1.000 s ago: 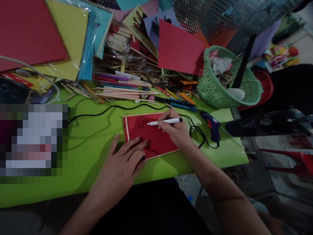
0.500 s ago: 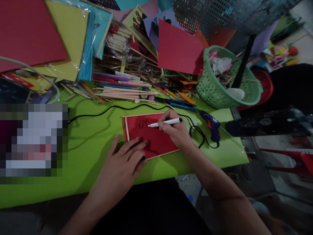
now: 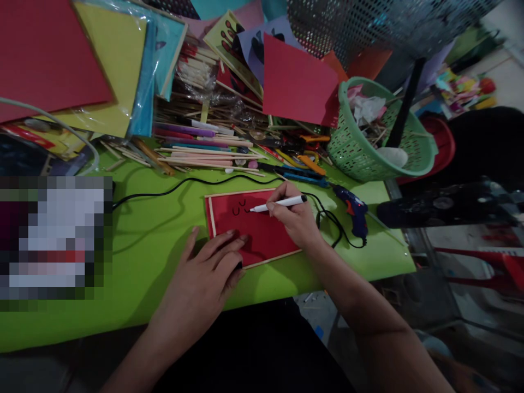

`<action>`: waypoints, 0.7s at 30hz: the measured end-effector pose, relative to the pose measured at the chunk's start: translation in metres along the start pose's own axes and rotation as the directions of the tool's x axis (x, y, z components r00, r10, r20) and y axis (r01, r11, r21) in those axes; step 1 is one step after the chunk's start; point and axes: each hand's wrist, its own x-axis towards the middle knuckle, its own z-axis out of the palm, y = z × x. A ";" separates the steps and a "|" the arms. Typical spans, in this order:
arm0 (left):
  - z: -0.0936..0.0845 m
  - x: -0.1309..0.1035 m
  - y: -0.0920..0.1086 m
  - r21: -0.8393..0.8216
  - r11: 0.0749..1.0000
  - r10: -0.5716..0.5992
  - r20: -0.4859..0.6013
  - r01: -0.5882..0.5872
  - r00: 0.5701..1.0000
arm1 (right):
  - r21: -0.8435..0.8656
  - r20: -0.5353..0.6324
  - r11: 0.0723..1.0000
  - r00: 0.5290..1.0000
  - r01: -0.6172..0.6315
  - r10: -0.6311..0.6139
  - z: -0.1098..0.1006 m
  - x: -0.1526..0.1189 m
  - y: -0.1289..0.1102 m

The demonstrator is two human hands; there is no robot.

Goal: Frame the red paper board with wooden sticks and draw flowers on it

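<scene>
On the green tabletop lies a red card (image 3: 266,234) edged with thin wooden sticks. Small black U-shaped curves are drawn near its upper left part. My right hand (image 3: 292,215) is closed around a white marker (image 3: 289,202) with a black end, its tip at the third curve. My left hand (image 3: 215,262) lies flat with spread fingers over the card's lower left corner, fingertips resting on the red surface. The card's right edge is partly hidden by my right hand.
A blue glue gun (image 3: 354,210) with a black cord lies to the right. Behind it stands a green basket (image 3: 347,147) of scraps. Wooden sticks (image 3: 196,155), pens and coloured paper (image 3: 297,82) crowd the back. A pixelated area covers something at left.
The marker tip has shifted slightly right, and the third curve now shows longer on the card. My left hand has stayed in place.
</scene>
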 end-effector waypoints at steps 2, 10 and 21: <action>0.000 0.000 0.000 -0.004 1.000 -0.003 -0.001 0.003 1.000 | 0.005 -0.007 1.000 1.000 0.004 -0.004 0.000 0.000 0.000; -0.001 0.000 0.001 -0.007 1.000 -0.007 0.002 0.007 1.000 | 0.008 -0.032 1.000 0.999 0.009 -0.008 0.001 0.001 0.003; -0.001 0.000 0.002 0.004 1.000 -0.005 -0.002 0.005 1.000 | 0.071 -0.021 0.997 1.000 0.007 -0.006 0.000 0.001 0.006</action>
